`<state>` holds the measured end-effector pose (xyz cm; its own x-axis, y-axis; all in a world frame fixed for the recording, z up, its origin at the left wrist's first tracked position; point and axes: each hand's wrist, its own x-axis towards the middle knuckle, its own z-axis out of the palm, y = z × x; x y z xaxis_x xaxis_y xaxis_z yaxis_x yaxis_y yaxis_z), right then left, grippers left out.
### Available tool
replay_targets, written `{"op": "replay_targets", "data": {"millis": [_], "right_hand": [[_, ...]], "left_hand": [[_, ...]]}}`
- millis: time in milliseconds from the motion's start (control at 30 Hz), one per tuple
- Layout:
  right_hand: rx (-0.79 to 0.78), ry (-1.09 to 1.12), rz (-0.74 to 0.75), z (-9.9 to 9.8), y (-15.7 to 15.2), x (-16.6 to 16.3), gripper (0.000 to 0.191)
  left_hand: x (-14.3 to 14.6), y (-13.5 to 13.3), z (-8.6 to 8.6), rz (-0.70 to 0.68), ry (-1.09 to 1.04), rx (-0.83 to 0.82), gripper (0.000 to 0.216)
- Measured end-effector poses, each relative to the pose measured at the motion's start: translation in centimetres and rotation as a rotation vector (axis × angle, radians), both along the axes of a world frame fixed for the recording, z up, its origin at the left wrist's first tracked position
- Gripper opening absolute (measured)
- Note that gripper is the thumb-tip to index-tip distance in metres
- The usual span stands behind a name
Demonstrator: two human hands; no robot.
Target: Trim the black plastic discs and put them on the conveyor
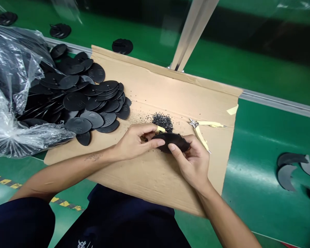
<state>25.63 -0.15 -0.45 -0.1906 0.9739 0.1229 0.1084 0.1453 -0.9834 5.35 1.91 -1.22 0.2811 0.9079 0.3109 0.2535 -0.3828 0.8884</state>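
Both hands grip a stack of thin black oval discs (167, 142), held tilted just above the cardboard sheet (144, 179). My left hand (138, 141) pinches the left end between thumb and fingers; yellow tape wraps one fingertip. My right hand (193, 160) clasps the other end, its thumb on the near face. Behind the discs lies a small heap of black plastic trimmings (162, 121). To the right of the heap rest side cutters (200, 129) with pale yellow handles, their jaws pointing left. How many discs are in the stack I cannot tell.
A large pile of black oval discs (79, 100) covers the left of the cardboard, partly inside a clear plastic bag (15, 86). Several dark stacks (122, 46) stand beyond the metal rail. Curved black pieces (286, 175) lie on the green surface at right. A metal post (193, 34) rises behind.
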Motion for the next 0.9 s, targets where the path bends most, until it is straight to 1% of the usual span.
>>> {"op": "replay_targets", "data": {"millis": [67, 167, 233, 367, 500, 600, 767, 900], "right_hand": [[0.073, -0.069, 0.031, 0.1, 0.0, 0.1, 0.013], [0.185, -0.176, 0.101, 0.1, 0.1, 0.3, 0.007], [0.258, -0.214, 0.139, 0.1, 0.2, 0.4, 0.002], [0.343, -0.255, 0.158, -0.1, 0.2, 0.5, 0.008], [0.386, -0.265, 0.185, -0.5, 0.3, 0.5, 0.009], [0.395, -0.243, 0.185, -0.5, 0.4, 0.3, 0.013], [0.36, -0.221, 0.207, -0.1, 0.2, 0.1, 0.021], [0.32, -0.205, 0.233, 0.2, 0.0, 0.2, 0.024]], "left_hand": [[-0.2, 0.1, 0.2, -0.022, -0.003, 0.045, 0.026], [-0.4, 0.1, 0.5, -0.063, -0.007, 0.186, 0.025], [-0.4, 0.1, 0.6, -0.088, 0.006, 0.249, 0.024], [-0.6, 0.2, 0.7, -0.136, 0.058, 0.302, 0.025], [-0.8, 0.4, 1.0, -0.184, 0.104, 0.319, 0.023], [-0.8, 0.4, 1.2, -0.198, 0.135, 0.341, 0.021], [-0.7, 0.2, 1.2, -0.199, 0.103, 0.374, 0.014], [-0.7, 0.0, 1.3, -0.192, 0.095, 0.396, 0.013]]}}
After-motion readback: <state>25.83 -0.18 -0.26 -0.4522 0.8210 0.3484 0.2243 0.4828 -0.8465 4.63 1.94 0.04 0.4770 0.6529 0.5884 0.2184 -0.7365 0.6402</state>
